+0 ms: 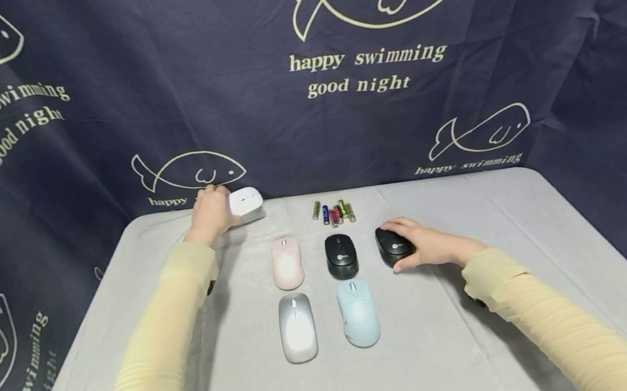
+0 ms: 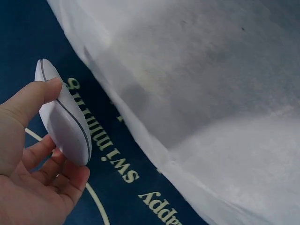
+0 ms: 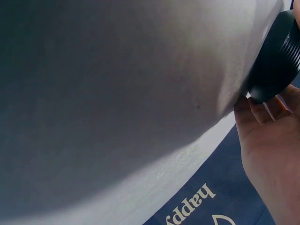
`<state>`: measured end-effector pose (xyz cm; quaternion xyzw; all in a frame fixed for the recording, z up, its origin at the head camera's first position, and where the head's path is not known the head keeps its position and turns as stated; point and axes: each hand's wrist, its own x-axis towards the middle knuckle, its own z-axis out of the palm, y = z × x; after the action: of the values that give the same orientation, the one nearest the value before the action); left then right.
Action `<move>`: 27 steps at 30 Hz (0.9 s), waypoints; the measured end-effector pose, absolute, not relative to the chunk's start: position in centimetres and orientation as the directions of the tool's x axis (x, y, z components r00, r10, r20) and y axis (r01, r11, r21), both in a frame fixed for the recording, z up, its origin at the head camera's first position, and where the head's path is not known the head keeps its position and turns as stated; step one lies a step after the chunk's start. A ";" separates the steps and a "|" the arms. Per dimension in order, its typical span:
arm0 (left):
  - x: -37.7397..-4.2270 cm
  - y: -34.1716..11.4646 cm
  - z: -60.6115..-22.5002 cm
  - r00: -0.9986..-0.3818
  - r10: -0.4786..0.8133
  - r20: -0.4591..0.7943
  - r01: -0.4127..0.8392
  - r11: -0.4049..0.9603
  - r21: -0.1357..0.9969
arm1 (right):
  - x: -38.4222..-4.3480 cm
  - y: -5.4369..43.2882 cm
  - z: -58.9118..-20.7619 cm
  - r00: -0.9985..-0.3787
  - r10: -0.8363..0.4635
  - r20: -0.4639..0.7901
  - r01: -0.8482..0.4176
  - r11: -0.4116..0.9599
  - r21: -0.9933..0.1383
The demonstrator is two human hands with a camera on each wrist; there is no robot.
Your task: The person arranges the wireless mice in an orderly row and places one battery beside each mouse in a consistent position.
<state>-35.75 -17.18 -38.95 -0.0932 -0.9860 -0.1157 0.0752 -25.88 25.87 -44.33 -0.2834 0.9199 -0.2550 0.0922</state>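
Note:
My left hand [image 1: 211, 215] grips a white computer mouse [image 1: 247, 199] near the back left edge of the table. In the left wrist view the thumb lies along one side of this mouse [image 2: 70, 124] and the curled fingers support the other, with the dark curtain behind. At right, my right hand [image 1: 429, 244] holds a black mouse [image 1: 390, 246], thumb at its near end and fingers at its far end. The right wrist view shows that black mouse [image 3: 276, 61] at the upper right, close to the tablecloth, partly cut off by the frame.
Between the hands lie a pink mouse [image 1: 288, 265], another black mouse [image 1: 340, 253], a silver mouse [image 1: 297, 329] and a light blue mouse [image 1: 359, 316]. Behind them several small batteries [image 1: 326, 215] lie in a cluster. A dark blue fish-print curtain [image 1: 291, 137] hangs behind the table.

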 end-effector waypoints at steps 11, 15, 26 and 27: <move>-34.5 -16.5 -36.9 -0.968 0.159 0.195 0.206 0.946 0.250 | -25.8 25.8 -44.2 -0.823 -0.568 -0.025 -0.473 0.708 -0.525; -33.9 -16.1 -36.2 -0.971 0.158 0.182 0.199 0.951 0.236 | -25.7 25.8 -44.2 -0.821 -0.571 -0.022 -0.477 0.706 -0.523; -32.2 -14.8 -34.5 -0.971 0.153 0.183 0.198 0.945 0.260 | -25.7 25.8 -44.2 -0.819 -0.573 -0.024 -0.479 0.707 -0.520; -32.1 -14.6 -34.3 -0.969 0.156 0.191 0.203 0.944 0.261 | -25.7 25.8 -44.2 -0.820 -0.572 -0.026 -0.478 0.708 -0.519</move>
<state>-32.06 -14.64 -34.32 -0.0914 -0.9823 -0.1406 0.0840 -25.72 25.81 -44.19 -0.2856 0.9195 -0.2534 0.0931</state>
